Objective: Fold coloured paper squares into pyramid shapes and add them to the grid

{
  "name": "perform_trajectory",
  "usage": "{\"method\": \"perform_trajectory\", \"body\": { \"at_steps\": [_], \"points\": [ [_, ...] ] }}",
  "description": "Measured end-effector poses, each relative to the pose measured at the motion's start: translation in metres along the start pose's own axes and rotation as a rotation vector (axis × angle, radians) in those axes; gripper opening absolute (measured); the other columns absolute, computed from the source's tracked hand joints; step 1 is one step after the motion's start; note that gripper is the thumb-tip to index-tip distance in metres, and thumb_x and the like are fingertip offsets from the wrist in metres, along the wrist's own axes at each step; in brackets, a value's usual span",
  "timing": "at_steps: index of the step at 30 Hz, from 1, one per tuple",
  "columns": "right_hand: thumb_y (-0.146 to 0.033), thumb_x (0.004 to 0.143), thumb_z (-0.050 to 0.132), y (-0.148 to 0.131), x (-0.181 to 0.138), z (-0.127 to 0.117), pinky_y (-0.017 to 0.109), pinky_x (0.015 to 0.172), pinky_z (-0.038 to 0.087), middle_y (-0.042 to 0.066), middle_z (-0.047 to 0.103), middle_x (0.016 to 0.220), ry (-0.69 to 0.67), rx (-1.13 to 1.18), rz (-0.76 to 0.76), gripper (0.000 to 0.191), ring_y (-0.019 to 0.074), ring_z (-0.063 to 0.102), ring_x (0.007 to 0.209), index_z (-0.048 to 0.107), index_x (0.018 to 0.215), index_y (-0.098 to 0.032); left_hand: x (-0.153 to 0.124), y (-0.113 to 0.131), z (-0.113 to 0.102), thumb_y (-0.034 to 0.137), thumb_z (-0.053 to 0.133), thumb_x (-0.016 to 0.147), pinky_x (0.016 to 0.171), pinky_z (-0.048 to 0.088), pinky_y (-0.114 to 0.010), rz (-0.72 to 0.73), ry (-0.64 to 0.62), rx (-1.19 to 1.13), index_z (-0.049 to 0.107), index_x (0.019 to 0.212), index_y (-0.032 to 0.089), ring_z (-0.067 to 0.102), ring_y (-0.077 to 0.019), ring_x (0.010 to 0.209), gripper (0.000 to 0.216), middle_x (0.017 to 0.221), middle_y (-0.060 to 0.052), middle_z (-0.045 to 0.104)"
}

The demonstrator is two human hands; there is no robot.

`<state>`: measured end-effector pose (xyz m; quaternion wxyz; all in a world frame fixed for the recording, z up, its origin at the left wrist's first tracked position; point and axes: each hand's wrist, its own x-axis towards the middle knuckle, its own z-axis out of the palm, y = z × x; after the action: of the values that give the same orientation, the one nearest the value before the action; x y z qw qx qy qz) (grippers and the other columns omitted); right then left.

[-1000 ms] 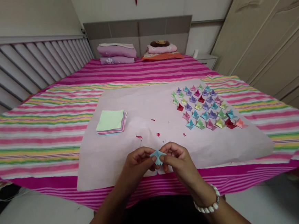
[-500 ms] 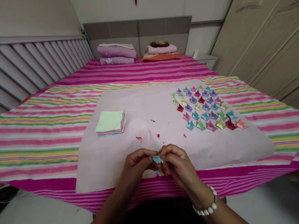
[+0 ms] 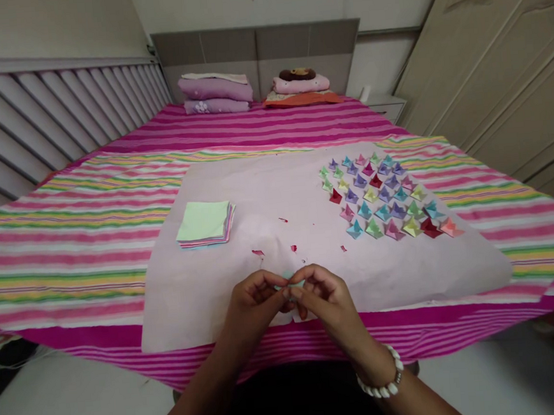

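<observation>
Between my fingertips is a small piece of folded light blue-green paper point(image 3: 288, 275), mostly covered by the fingers. My left hand point(image 3: 258, 301) pinches it from the left, thumb and forefinger closed. From the other side my right hand point(image 3: 325, 293) pinches it too, with the two thumbs meeting in front. A white beaded bracelet point(image 3: 384, 387) circles the right wrist. Both hands are near the front edge of a large pale paper sheet point(image 3: 208, 309). Ahead of them lie a few red paper scraps point(image 3: 294, 249).
A stack of coloured square paper point(image 3: 204, 221) lies to the left on the sheet. Several rows of small folded paper shapes point(image 3: 371, 195) cover its right side. The sheet is spread on a bed with a striped cover point(image 3: 69, 243); folded bedding point(image 3: 215, 92) sits by the headboard point(image 3: 207, 47).
My fingertips have drawn closer together over the folded paper, and less of its front shows. The whole view has shifted slightly.
</observation>
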<state>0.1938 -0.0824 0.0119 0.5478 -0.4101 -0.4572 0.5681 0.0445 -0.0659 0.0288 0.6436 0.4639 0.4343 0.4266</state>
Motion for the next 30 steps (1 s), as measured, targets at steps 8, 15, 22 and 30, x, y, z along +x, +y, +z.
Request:
{"method": "perform_trajectory", "body": {
  "at_steps": [8, 15, 22, 30],
  "points": [
    [-0.025, 0.082, 0.062, -0.004, -0.002, 0.005, 0.021, 0.046, 0.039, -0.005, 0.053, 0.070, 0.033, 0.049, -0.068, 0.034, 0.0070, 0.049, 0.048, 0.056, 0.116, -0.023, 0.000, 0.001, 0.001, 0.030, 0.077, 0.070, 0.066, 0.049, -0.026, -0.012, -0.033, -0.049, 0.062, 0.099, 0.017, 0.064, -0.0140, 0.068, 0.036, 0.076, 0.000, 0.070],
    [-0.019, 0.083, 0.060, -0.002, -0.004, 0.006, 0.020, 0.044, 0.037, -0.007, 0.051, 0.069, 0.040, 0.042, -0.080, 0.040, 0.0058, 0.047, 0.047, 0.055, 0.122, -0.028, 0.001, -0.001, 0.001, 0.034, 0.072, 0.074, 0.069, 0.043, -0.026, -0.036, -0.090, 0.000, 0.063, 0.064, 0.016, 0.057, -0.0140, 0.068, 0.022, 0.064, 0.001, 0.062],
    [-0.018, 0.080, 0.062, -0.002, -0.002, 0.001, 0.020, 0.042, 0.034, -0.008, 0.053, 0.065, 0.034, 0.187, -0.009, 0.054, 0.0051, 0.045, 0.040, 0.049, 0.131, -0.031, 0.003, -0.003, -0.005, 0.043, 0.061, 0.081, 0.069, 0.042, -0.027, -0.058, -0.069, 0.103, 0.068, 0.066, 0.016, 0.055, -0.0146, 0.067, 0.032, 0.064, -0.001, 0.063],
    [-0.020, 0.074, 0.073, -0.002, 0.003, -0.001, 0.025, 0.059, 0.044, -0.003, 0.062, 0.075, 0.094, 0.004, -0.141, 0.057, 0.0117, 0.055, 0.064, 0.050, 0.126, -0.025, 0.002, 0.005, -0.006, 0.030, 0.069, 0.077, 0.071, 0.047, -0.026, 0.092, 0.030, 0.146, 0.066, 0.080, 0.019, 0.061, -0.0143, 0.074, 0.012, 0.075, 0.000, 0.068]
  ]
}}
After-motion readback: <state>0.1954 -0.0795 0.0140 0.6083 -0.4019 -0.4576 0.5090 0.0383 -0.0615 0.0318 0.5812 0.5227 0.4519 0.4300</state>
